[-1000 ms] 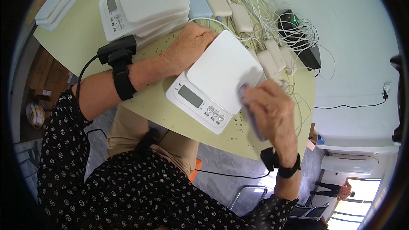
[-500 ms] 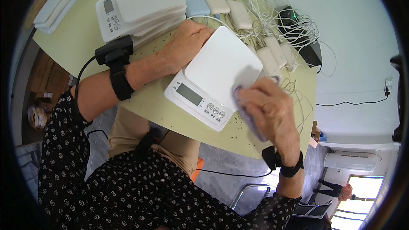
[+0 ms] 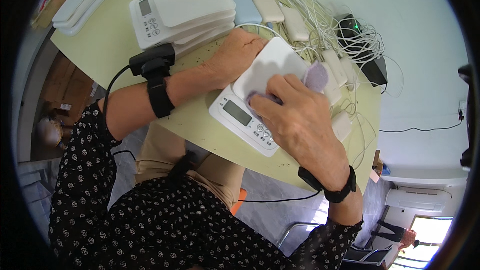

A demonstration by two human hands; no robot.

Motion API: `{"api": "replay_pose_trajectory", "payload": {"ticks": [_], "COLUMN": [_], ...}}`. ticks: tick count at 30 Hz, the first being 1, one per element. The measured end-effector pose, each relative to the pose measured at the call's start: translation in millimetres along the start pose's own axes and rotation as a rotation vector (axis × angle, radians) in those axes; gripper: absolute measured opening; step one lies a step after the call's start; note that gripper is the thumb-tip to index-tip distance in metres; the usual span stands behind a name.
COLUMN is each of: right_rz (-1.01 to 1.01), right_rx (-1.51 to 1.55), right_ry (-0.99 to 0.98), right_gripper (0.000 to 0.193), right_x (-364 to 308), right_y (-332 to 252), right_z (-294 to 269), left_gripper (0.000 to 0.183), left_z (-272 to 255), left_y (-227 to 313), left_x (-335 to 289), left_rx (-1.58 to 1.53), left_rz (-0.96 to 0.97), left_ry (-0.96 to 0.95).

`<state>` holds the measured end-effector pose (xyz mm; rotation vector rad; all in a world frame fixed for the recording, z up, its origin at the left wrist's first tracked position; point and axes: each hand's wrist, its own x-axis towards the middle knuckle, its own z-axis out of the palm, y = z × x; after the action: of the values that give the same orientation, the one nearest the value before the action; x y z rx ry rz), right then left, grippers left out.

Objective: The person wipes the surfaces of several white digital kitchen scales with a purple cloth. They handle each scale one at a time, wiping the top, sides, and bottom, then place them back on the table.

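A white kitchen scale (image 3: 274, 60) with a small grey display and round buttons lies at an angle on the pale green table. My left hand (image 3: 239, 54) is closed at its far left edge, steadying it; the fingertips are partly hidden. On the weighing plate, my right hand (image 3: 300, 120) presses a purple cloth (image 3: 316, 76). One end of the cloth sticks out beyond the knuckles, and another part shows under the fingers near the display. This hand covers some of the buttons and the scale's right side.
A stack of similar white scales (image 3: 192, 0) stands behind my left forearm. Further right lie a blue power bank (image 3: 245, 9), several white ones (image 3: 295, 22) and tangled white cables (image 3: 310, 12). A black box (image 3: 372, 70) sits by the wall. More white devices (image 3: 80, 5) rest at far left.
My right hand has moved with the cloth from the scale's right edge leftward onto its plate. The left hand keeps its place on the scale. The whole view has shifted slightly.
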<state>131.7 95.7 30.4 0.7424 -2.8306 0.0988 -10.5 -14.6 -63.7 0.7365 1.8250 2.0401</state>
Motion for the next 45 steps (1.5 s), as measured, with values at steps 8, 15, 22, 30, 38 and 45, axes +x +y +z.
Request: {"api": "replay_pose_trajectory", "payload": {"ticks": [8,15,22,30,38,45], "right_rz": [0.001,0.313,0.449,0.260,0.301,0.350], "right_rx": [-0.012,-0.102,-0.132,-0.119,-0.110,-0.132], "right_ry": [0.157,0.224,0.148,0.268,0.204,0.178], "right_gripper": [0.008,0.007,0.006,0.008,0.008,0.011], "right_x": [27.2,5.7,-29.1,20.1,16.1,-9.0], "right_y": [14.2,63.5,57.6,68.2,68.3,64.7], "right_z": [19.8,5.9,-7.1,10.5,6.0,-2.9], "left_gripper": [0.037,0.041,0.040,0.039,0.039,0.039], "left_z": [-17.0,-9.6,-8.3,-10.5,-9.6,-8.7], "left_y": [-6.1,-2.1,-0.3,-4.1,-1.5,-0.7], "left_x": [5.0,3.9,3.5,3.7,3.1,2.8], "left_rx": [0.089,0.207,0.176,0.179,0.198,0.152], "left_rz": [-0.012,0.060,0.017,0.045,0.034,-0.007], "left_ry": [-0.194,-0.104,-0.119,-0.134,-0.126,-0.136]}}
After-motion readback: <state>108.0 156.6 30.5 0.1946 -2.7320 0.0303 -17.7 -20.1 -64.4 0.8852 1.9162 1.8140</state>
